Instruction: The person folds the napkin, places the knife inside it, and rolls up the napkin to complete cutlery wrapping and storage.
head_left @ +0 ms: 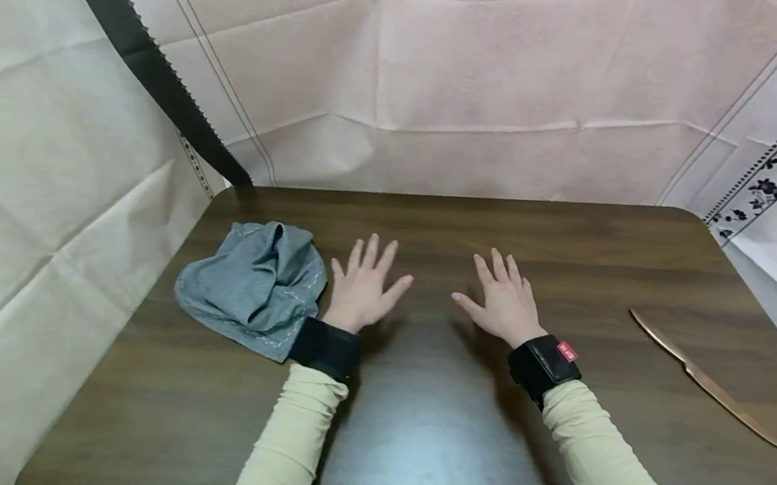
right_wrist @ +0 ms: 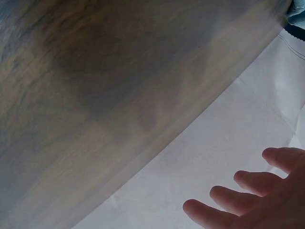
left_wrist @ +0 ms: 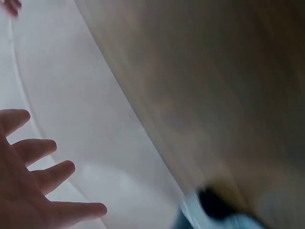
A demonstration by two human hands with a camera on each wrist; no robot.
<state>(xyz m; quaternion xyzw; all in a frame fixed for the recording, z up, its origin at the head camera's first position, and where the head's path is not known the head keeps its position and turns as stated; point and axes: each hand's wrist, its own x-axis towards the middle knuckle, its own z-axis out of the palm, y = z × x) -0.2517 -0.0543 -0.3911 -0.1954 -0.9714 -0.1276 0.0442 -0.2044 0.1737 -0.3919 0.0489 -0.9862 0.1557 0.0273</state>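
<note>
My left hand (head_left: pixel 362 287) is held over the middle of the brown table with its fingers spread and nothing in them. Just to its left lies a crumpled grey-blue cloth (head_left: pixel 256 286) with pale stitching along its edge. Out to the right, my right hand (head_left: pixel 504 301) is also spread and holds nothing. A copper-coloured knife (head_left: pixel 706 380) lies slantwise on the right part of the table, apart from that hand. In the left wrist view the left fingers (left_wrist: pixel 52 179) look straight and separated; the right wrist view has the right fingers (right_wrist: pixel 233 200) much the same.
The wood-grain table (head_left: pixel 185 437) has rounded corners and a glossy bright patch at its near middle. Pale creased sheeting (head_left: pixel 485 80) hangs behind and on both sides. A black strip (head_left: pixel 165 83) runs down to the far left corner.
</note>
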